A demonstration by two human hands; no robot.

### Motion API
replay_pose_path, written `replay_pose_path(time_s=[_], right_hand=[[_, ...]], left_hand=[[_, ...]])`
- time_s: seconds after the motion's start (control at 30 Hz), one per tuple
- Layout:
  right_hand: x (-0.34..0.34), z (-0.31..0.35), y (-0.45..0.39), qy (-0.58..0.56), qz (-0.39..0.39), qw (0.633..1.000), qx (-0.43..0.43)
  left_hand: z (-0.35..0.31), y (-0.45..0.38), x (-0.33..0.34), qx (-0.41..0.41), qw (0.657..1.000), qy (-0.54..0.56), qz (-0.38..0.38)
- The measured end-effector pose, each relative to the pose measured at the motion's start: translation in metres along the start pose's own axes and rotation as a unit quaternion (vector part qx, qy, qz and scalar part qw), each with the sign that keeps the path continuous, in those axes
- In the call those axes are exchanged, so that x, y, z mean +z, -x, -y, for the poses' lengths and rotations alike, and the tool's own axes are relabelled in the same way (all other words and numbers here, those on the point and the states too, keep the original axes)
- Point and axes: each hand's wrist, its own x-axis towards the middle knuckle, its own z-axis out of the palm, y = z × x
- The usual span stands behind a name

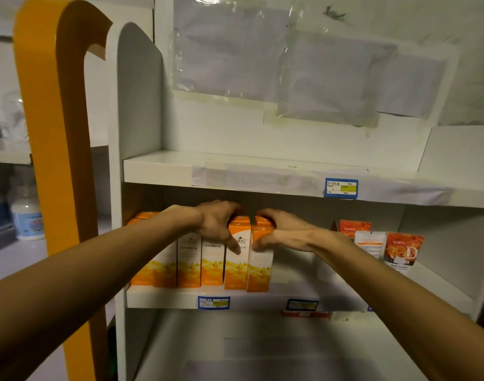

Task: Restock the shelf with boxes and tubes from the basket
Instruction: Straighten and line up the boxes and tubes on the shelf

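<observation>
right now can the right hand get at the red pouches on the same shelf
Probably yes. The right hand rests on the orange boxes, and the red pouches stand further right on the same shelf, with only bare shelf between. The shelf front looks open, so a short sideways move should do.

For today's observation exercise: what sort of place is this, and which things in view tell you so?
Probably a shop or pharmacy: white display shelving carries blue price labels, with identical orange boxes faced up in a row beside product sachets.

Dim, soft-focus wide-angle view, edges bowed, glare on taped plastic sheets (304,64).
</observation>
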Motion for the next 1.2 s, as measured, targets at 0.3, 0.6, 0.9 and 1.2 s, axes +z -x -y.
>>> replay_pose_path(time_s=[0.3, 0.6, 0.9, 1.2], right_hand=[[-0.010, 0.004, -0.006, 0.021, 0.003, 1.000, -0.005], [-0.003, 0.000, -0.012, -0.078, 0.006, 0.997, 0.028], [0.009, -0.008, -0.013, -0.138, 0.028, 0.988, 0.062], [0.009, -0.011, -0.014, -0.133, 0.024, 0.989, 0.056]], left_hand=[[-0.005, 0.000, -0.004, 0.011, 1.000, 0.020, 0.014], [-0.001, -0.004, -0.009, -0.001, 0.997, 0.012, 0.072], [0.010, -0.005, -0.008, 0.002, 0.997, 0.004, 0.073], [0.013, -0.001, -0.010, 0.017, 0.997, 0.044, 0.068]])
